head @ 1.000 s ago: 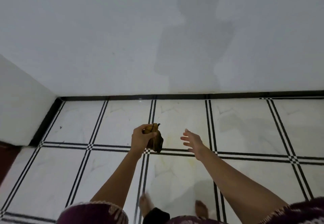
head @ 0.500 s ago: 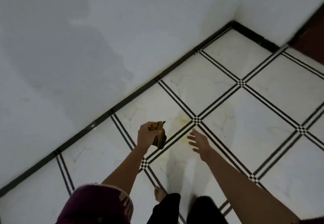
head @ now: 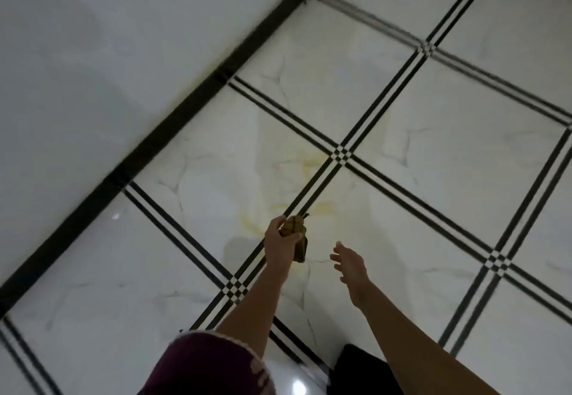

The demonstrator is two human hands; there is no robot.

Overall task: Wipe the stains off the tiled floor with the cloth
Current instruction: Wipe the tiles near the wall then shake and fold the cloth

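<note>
cloth, bunched in clenched left hand, ready over yellow stains; right hand spread, empty, probably for balance.

I see the stains on the floor near its wall edge, straddling a tile joint. My left hand holds the cloth above them; my right hand hangs just beside, right.
</note>
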